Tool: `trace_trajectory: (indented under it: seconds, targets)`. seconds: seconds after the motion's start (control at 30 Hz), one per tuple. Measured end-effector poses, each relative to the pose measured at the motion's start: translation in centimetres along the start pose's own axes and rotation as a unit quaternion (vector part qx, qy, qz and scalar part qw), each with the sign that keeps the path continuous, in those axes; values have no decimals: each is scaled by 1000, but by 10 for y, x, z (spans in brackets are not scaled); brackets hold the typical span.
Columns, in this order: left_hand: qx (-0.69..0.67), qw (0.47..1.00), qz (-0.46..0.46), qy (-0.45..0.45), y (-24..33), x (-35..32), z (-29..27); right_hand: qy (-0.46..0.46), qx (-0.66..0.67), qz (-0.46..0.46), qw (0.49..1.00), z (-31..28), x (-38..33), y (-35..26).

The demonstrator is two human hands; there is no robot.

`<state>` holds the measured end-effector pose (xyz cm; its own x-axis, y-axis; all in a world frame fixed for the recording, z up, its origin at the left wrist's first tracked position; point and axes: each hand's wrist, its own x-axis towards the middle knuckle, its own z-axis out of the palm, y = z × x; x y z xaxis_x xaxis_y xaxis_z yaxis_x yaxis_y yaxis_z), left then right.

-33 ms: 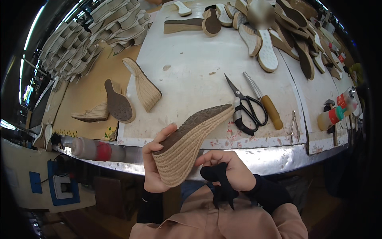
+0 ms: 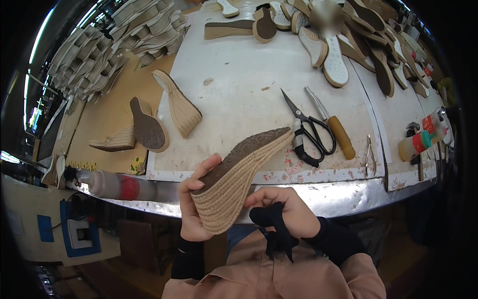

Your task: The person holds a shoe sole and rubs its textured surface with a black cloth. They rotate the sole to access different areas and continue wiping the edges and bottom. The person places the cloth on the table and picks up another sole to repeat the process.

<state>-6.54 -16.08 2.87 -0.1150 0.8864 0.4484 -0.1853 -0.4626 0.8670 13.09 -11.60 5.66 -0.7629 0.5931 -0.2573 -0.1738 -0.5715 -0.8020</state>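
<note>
A wedge shoe sole (image 2: 239,184) with rope-wrapped tan sides and a brown patterned bottom is tilted above the table's front edge, heel toward me. My left hand (image 2: 195,212) is closed round its heel end, thumb hidden behind. Close against the sole's lower right side is my right hand (image 2: 294,212), fingers curled, with a piece of black cloth (image 2: 273,218) in it; its loose ends hang down. Whether the right fingertips touch the sole or pinch a thread, I cannot make out. Beyond the toe lie black-handled scissors (image 2: 307,134) and a wooden-handled tool (image 2: 338,132).
More wedge soles (image 2: 149,124) lie at the left. Stacked pale soles (image 2: 89,65) rise at the far left, and a pile of soles (image 2: 376,55) covers the far right. A bottle (image 2: 114,185) lies along the metal edge; another bottle (image 2: 416,146) and small pliers (image 2: 369,155) are at right.
</note>
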Motion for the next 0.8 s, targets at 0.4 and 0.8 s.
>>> trace_trajectory:
  seconds: [0.4,0.8]
  targets:
    - [39,998,31,-40,-5,-11,3,33,-35,-31,998,6,0,8]
    - [159,986,22,-48,3,-18,25,79,-161,-101,979,-5,-11,12]
